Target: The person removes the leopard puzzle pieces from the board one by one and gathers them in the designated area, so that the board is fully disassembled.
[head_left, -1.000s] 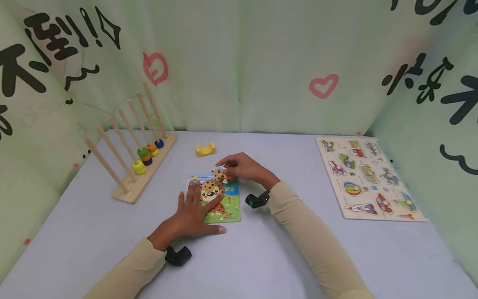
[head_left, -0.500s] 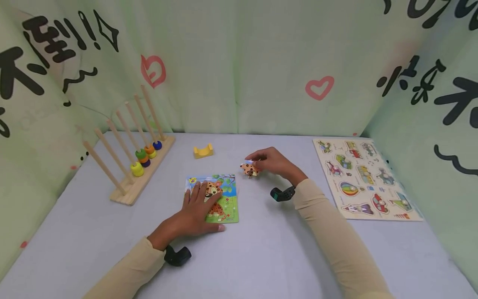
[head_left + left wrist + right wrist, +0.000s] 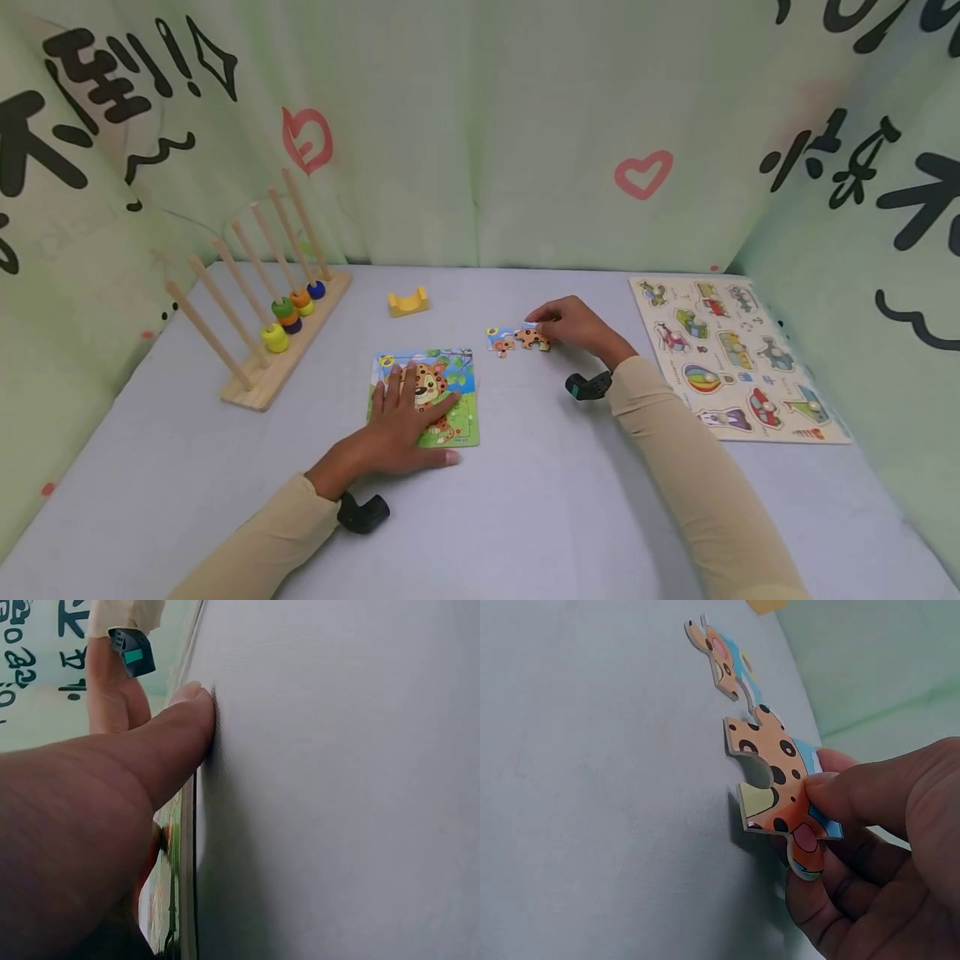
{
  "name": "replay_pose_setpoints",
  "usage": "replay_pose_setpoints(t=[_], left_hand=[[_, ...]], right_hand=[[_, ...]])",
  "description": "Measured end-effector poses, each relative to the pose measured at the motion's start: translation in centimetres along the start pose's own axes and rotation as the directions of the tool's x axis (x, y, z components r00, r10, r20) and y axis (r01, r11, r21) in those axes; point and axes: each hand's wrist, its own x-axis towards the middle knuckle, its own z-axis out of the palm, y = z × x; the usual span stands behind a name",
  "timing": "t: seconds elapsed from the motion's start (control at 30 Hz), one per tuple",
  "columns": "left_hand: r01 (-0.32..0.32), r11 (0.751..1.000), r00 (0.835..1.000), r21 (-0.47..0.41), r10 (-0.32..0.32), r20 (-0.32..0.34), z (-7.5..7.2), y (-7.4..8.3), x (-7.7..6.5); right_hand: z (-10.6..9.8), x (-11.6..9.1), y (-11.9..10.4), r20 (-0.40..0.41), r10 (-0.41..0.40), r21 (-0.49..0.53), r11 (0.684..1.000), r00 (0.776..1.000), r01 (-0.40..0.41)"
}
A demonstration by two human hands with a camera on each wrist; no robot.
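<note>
While my left fingers [image 3: 393, 390] lie spread on the puzzle [image 3: 462, 418], my right fingers [image 3: 814, 904] pinch a spotted piece [image 3: 786, 759] near another piece [image 3: 721, 661].

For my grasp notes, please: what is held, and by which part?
The right hand pinches a flat orange, black-spotted puzzle piece by its blue edge. The left hand only rests on a rectangular green-and-blue animal puzzle.

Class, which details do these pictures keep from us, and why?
Head: part of the puzzle, under the left hand.
Head: print on the picture board, too small to read.
Right wrist: one edge of the spotted piece, behind the right hand.
Right wrist: the yellow block, cut by the top edge.
</note>
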Motion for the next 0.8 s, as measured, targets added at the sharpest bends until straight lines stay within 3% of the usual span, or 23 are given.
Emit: replay_pose_setpoints(t=[0.57,0.8], left_hand=[[-0.007,1.0,1.0,-0.012,0.007,0.006,0.0,0.5,0.0],[-0.006,0.999,1.0,0.044,0.005,0.009,-0.2,0.5,-0.3]], right_hand=[[0.0,0.6,0.8,0.041,-0.057,-0.164,0.984,0.997,0.063],[0.9,1.2,0.2,-0.058,-0.091,-0.304,0.95,0.994,0.069]])
